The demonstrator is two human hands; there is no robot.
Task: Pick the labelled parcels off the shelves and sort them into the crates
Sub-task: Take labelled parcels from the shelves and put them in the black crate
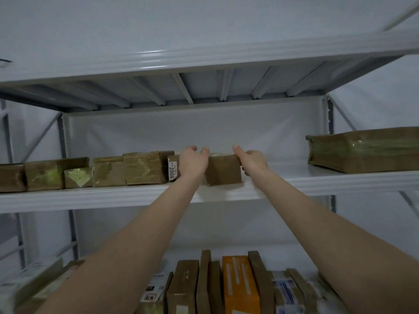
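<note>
Gripped between my left hand [192, 163] and right hand [254, 163], fingers curled over its top edges, is a small boxy parcel of brown cardboard under glossy tape [223, 171]. It is at the front edge of the white metal shelf [317, 180], midway along, just beside a brown parcel with a white printed label [172, 169].

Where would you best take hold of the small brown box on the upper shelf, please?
By its two side faces, coming from the front: the small brown box stands at the front edge of the upper shelf with room either side, and the left hand and right hand grip it just so.
</note>
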